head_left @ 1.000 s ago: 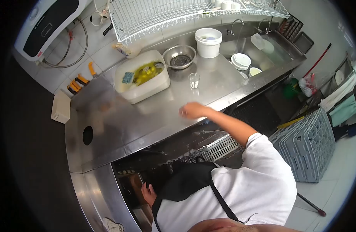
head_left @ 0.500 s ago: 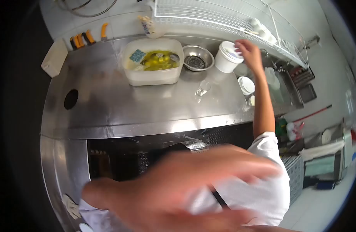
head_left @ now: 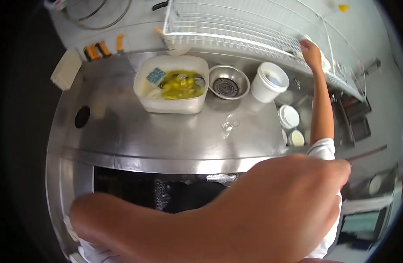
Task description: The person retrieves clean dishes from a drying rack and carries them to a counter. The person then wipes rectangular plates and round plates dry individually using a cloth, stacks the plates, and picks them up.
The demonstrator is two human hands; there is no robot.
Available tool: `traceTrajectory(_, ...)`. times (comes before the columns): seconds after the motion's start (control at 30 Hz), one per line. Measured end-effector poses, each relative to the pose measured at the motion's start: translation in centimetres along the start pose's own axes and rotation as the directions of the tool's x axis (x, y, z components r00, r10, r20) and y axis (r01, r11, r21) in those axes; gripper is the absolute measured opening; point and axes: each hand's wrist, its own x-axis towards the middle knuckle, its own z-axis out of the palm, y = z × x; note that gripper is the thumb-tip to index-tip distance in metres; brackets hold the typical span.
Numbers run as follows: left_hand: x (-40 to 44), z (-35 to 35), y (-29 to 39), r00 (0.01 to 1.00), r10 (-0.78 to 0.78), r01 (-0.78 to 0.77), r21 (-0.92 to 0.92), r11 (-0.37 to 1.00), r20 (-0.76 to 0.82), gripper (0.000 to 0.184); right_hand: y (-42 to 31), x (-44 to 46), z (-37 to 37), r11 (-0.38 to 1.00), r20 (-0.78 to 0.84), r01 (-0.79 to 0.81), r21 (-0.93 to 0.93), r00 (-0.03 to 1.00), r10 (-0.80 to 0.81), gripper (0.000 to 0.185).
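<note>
Up at the wire rack point(head_left: 236, 37), my right hand point(head_left: 311, 53) has curled fingers among small white cups point(head_left: 325, 65); what lies between the fingers is too small to make out. Close to the camera, my left hand point(head_left: 293, 193) and forearm cross the lower part of the view, back of the hand upward, with its fingers mostly hidden. On the steel counter point(head_left: 166, 136) below stand a drinking glass point(head_left: 230, 122), a white bucket point(head_left: 270, 83), a metal bowl point(head_left: 229, 83) and a plastic tub point(head_left: 171, 105) holding yellow-green liquid and a blue sponge point(head_left: 156, 76).
Lidded white tubs point(head_left: 289, 116) sit in the sink at the right. Orange-handled tools point(head_left: 96, 51) are by the wall at the left, near a beige box point(head_left: 66, 70). The counter has a round hole point(head_left: 82, 117) and a front edge point(head_left: 184, 165).
My right hand has risen from low over the counter, past the bucket, to the cups on the rack. My left arm has swung up across the lower view. The camera view has shifted.
</note>
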Motion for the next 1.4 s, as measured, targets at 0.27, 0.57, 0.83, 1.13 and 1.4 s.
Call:
traceTrajectory(0.27, 5.4, -2.2, -10.9, 0.912, 0.405, -0.091, 0.932, 0.351, -0.063, 0.007, 14.3, 7.5, 6.3, 0.975, 0.611, 0.222, -0.007, 0.773, -0.172, 0.034)
traceTrajectory(0.57, -20.4, -2.9, -25.1, 0.372, -0.207, 0.790, 0.192, 0.583, -0.905, 0.038, 14.0, 8.4, 3.4, 0.989, 0.495, 0.089, -0.121, 0.869, -0.017, 0.043)
traceTrajectory(0.83, -34.7, 10.4, -30.4, -0.287, -0.384, 0.291, -0.462, 0.838, -0.878, 0.035, -11.3, 0.4, -2.7, 0.814, -0.292, 0.215, 0.540, 0.955, -0.058, 0.044)
traceTrajectory(1.13, -37.6, 7.3, -22.9, -0.016, -0.116, 0.222, -0.116, 0.968, -0.993, 0.055, -51.9, -36.5, 8.1, 0.414, 0.489, -0.346, 0.842, 0.166, -0.856, 0.014)
traceTrajectory(1.4, -52.4, 13.8, -14.1, -0.287, -0.151, 0.059, -0.175, 0.983, -0.946, 0.049, -74.3, -53.3, 0.8, 0.279, 0.108, -0.464, 0.841, -0.361, -0.926, 0.028)
